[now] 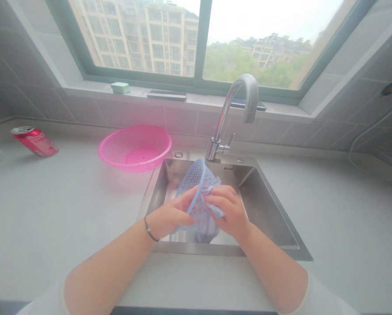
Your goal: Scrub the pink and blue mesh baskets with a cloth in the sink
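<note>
Blue basket (pixel 196 186) is held over the sink (pixel 268 205), tipped on edge, its rim running up and away toward the faucet (pixel 230 105). It sits between both hands: the left hand (pixel 169 216) is closed on the near rim, and the right hand (pixel 230 212) is clamped on a pale cloth (pixel 218 211) pressed against its right side. A pink basket (pixel 135 148) rests on the surface (pixel 68 210), well apart to the left

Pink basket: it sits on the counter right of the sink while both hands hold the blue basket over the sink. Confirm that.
Not quite. The head view shows the pink basket on the counter left of the sink, not right. The left hand and right hand do hold the blue basket over the sink.
</note>
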The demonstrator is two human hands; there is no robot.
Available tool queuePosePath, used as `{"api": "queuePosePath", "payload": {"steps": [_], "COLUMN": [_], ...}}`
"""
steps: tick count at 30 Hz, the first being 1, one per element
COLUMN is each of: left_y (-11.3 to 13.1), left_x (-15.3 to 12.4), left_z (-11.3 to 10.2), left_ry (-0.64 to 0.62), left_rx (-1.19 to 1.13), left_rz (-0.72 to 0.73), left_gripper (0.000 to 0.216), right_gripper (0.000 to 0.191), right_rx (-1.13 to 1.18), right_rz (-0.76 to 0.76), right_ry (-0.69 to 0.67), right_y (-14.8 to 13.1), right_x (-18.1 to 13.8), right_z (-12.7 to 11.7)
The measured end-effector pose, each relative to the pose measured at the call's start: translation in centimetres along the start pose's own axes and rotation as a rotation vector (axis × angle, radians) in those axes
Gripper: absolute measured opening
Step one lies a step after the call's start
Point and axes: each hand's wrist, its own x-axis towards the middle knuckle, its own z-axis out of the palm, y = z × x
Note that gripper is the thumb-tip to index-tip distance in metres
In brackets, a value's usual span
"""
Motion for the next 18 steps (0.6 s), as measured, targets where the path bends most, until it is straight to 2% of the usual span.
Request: {"api": "queuePosePath", "payload": {"steps": [2,4,9,11,16,18], "left_y": [-0.2,-0.2,0.4,0.5,-0.3,-0.4], "left_x": [0.0,0.0,0.0,0.0,0.1,0.2], "left_z": [-0.3,-0.2,1.0,1.1,-0.2,-0.6], "left_ry": [0.04,0.027,-0.148,-0.155,-0.032,-0.022], "left_rx": [-0.002,-0.002,0.025,0.049,0.052,0.057], "left_rz": [0.001,-0.011,-0.029,-0.019,-0.012,-0.009], "left_gripper": [0.089,0.094,0.092,0.091,0.093,0.095], "right_gripper": [0.024,0.025,0.016,0.018,0.026,0.028], "right_rx": [0.017,-0.012,-0.122,-0.105,0.005,0.02], "right_rz": [-0.095,-0.092,0.252,0.297,-0.015,-0.088], "right_ry": [-0.077,-0.077,0.101,0.107,-0.039,-0.101], "right_y": [-0.5,-0.1,2.4,2.6,0.4,0.1], "right_x": [0.2,0.1,-0.7,-0.8,-0.2,-0.1], "right_z": [0.0,0.0,0.0,-0.1,-0.1,0.0]}}
